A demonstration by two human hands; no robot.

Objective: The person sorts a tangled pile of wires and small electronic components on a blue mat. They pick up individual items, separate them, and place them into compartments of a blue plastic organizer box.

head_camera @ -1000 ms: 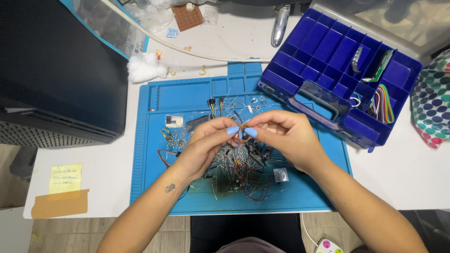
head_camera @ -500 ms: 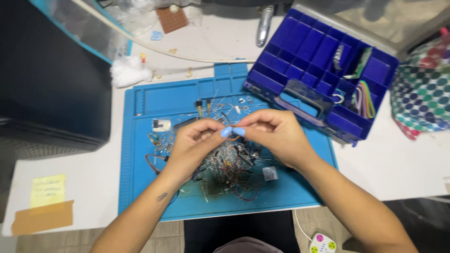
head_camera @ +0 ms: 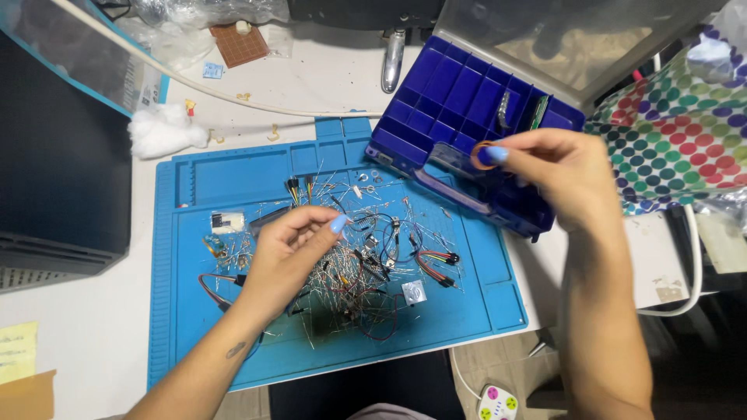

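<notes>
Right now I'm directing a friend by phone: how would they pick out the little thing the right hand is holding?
Start at the dark blue compartment organizer case lying open at the table's upper right. Over its front edge the right hand pinches a small coil of orange wire between blue-nailed fingertips. Unlike the loose wires heaped on the blue work mat, it is wound into a ring and held in the air.

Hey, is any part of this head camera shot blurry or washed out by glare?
Head view: the right hand with its small orange wire loop is motion-blurred; the left hand looks sharper; the organiser box lid shows soft reflections; lighting is even.
</notes>
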